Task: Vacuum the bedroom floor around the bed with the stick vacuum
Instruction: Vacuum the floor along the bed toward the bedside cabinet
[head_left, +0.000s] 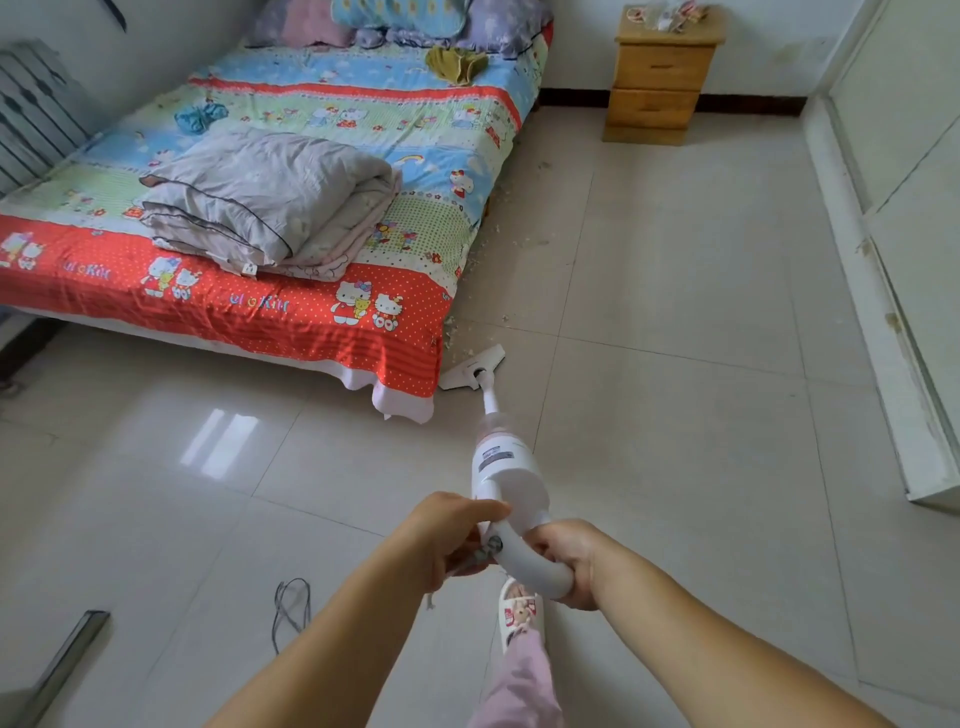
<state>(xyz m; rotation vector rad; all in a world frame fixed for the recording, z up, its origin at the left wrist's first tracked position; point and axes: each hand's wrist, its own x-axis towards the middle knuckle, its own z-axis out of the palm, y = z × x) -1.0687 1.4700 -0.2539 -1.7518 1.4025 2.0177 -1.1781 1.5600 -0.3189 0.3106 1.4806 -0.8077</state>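
Observation:
The white stick vacuum (506, 470) points away from me across the tiled floor. Its flat floor head (472, 367) lies on the tiles at the near right corner of the bed (291, 306), which wears a red, blue and green cartoon sheet. My right hand (569, 558) grips the curved white handle. My left hand (449, 532) grips the vacuum's body where the handle joins it, its thumb on the white casing. White crumbs and scraps (488, 228) lie along the floor beside the bed's right side.
A folded grey quilt (270, 202) and pillows (395, 21) lie on the bed. A wooden nightstand (662, 78) stands by the far wall. A white wardrobe base (883, 312) runs along the right. A dark cord (291, 608) lies on the floor at lower left. My slippered foot (519, 613) is below the handle.

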